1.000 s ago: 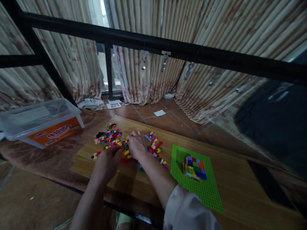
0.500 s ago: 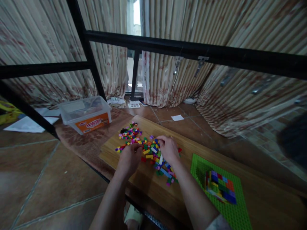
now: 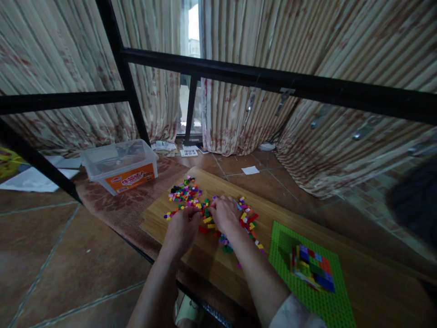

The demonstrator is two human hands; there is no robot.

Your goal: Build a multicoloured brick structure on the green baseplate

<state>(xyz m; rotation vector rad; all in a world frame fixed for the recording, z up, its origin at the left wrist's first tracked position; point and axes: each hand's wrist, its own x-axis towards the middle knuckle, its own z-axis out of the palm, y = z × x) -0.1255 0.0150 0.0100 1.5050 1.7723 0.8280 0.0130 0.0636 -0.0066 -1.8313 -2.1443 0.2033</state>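
Many small toy building bricks [image 3: 186,196] in mixed colours lie scattered over the wooden board. My left hand [image 3: 180,228] is at the near left side of the pile, its thumb and fingertips pinched together; whatever is between them is too small to make out. Close beside it, my right hand [image 3: 224,215] reaches over the middle of the pile with fingers bent and drawn together, hiding the bricks below. A small gap separates the fingertips of the two hands. To the right, a block of stacked coloured bricks [image 3: 314,266] sits on a green studded baseplate [image 3: 282,237].
An open clear plastic box [image 3: 119,166] with an orange label stands on the brown cloth [image 3: 136,205] at the left. Black metal bars [image 3: 211,67] cross in front of striped curtains [image 3: 232,114]. A white paper [image 3: 250,170] lies on the tiled floor beyond the board.
My right hand has moved left, closer to my left hand, uncovering bricks on the right side of the pile. My left hand stays nearly in place, still pinched.
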